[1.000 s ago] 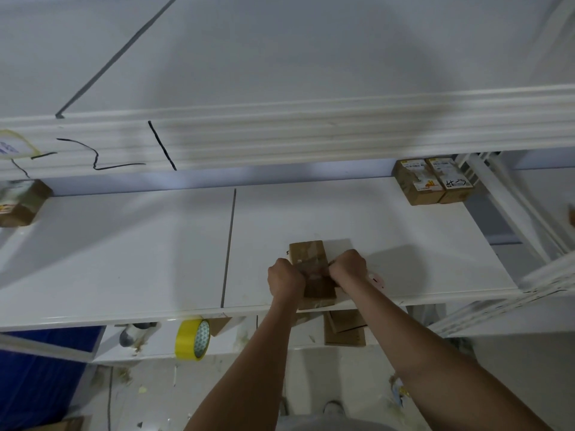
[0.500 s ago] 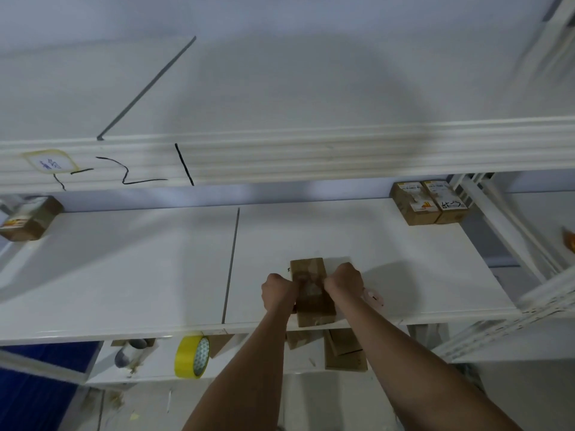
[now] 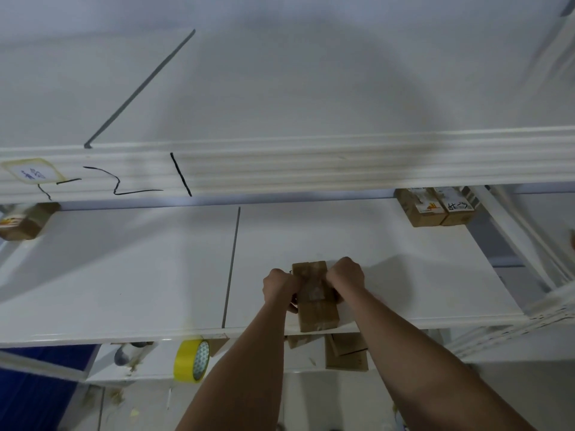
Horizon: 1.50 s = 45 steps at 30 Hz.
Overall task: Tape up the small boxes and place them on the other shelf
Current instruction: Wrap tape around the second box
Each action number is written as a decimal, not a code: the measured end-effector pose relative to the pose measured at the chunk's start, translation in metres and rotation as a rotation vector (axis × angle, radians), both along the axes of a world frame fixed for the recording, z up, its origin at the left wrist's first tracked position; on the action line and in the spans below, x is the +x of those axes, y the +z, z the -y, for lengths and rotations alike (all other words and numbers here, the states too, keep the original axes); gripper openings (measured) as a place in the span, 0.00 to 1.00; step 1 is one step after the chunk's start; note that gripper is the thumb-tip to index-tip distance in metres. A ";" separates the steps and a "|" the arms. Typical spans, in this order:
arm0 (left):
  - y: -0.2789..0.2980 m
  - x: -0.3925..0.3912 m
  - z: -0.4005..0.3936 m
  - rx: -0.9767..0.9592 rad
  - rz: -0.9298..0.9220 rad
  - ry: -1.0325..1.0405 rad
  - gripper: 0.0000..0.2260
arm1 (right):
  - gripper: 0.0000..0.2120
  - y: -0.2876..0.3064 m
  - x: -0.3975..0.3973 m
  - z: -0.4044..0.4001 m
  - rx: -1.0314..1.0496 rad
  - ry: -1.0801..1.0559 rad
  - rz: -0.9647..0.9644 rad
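Note:
A small brown cardboard box (image 3: pixel 315 301) with glossy tape along its top lies lengthwise at the front edge of the white middle shelf (image 3: pixel 149 281). My left hand (image 3: pixel 279 285) is closed against the box's left side. My right hand (image 3: pixel 346 279) is closed against its right side, the fingers pressing on the top. What the fingers pinch is hidden. A yellow tape roll (image 3: pixel 191 360) stands on edge on the lower shelf, below and left of my left arm.
Two labelled brown boxes (image 3: pixel 434 206) sit at the back right of the middle shelf, another box (image 3: pixel 23 220) at its far left. Several brown boxes (image 3: pixel 345 353) lie on the lower shelf under my hands. An upper shelf (image 3: pixel 280 88) juts out overhead. White rack posts stand at right.
The view has tilted up, so shelves and box sit lower in frame. Both hands stay on the box, shifting slightly toward its far end.

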State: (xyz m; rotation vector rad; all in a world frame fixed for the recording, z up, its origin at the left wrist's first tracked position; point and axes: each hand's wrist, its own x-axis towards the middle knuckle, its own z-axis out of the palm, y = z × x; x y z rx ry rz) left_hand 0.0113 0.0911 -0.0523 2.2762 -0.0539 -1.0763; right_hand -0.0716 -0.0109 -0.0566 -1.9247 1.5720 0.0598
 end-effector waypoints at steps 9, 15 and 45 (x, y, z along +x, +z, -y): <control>-0.006 0.002 0.000 -0.011 -0.001 0.034 0.07 | 0.08 -0.001 0.006 0.000 -0.018 -0.019 -0.022; -0.009 -0.005 -0.012 -0.080 -0.059 0.011 0.14 | 0.08 0.001 -0.006 -0.003 0.052 0.070 -0.012; -0.031 -0.051 -0.061 -0.416 -0.063 -0.015 0.20 | 0.21 -0.011 -0.061 -0.025 0.342 0.259 0.291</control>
